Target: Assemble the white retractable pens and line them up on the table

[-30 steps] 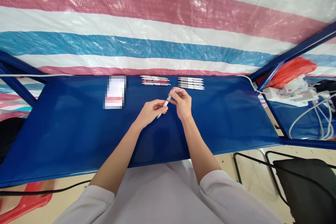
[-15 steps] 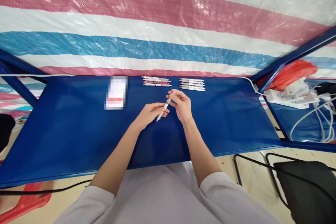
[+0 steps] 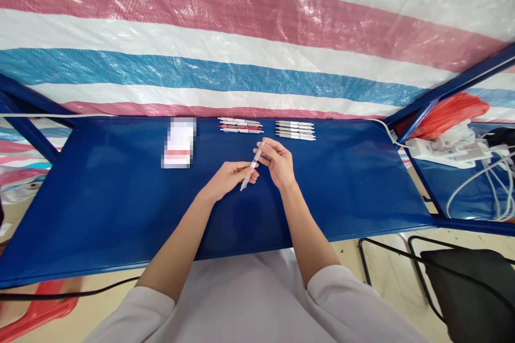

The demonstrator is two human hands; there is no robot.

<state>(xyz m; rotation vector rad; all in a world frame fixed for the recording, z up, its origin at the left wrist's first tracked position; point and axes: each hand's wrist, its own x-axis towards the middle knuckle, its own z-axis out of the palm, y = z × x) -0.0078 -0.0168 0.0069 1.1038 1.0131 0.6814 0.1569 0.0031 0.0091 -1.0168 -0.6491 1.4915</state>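
A white and grey pen (image 3: 254, 163) is held at a slant above the blue table, one end up and to the right. My left hand (image 3: 231, 178) pinches its lower part between thumb and fingers. Around the upper end close the fingers of my right hand (image 3: 278, 161). Beyond the hands, several pens (image 3: 240, 126), white and red ones among them, lie side by side. To their right is a second row of several white and grey pens (image 3: 295, 130).
The blue table (image 3: 120, 214) backs onto a striped plastic sheet (image 3: 257, 37). A blurred-out white packet or paper (image 3: 178, 143) lies at the back left. Off to the right are a red plastic bag (image 3: 450, 112), white cables (image 3: 497, 182) and a black chair (image 3: 462, 284). A red stool (image 3: 48, 305) stands lower left.
The pen has turned slightly in my fingers, and its grey part shows more. Both hands stay almost where they were, still on the pen.
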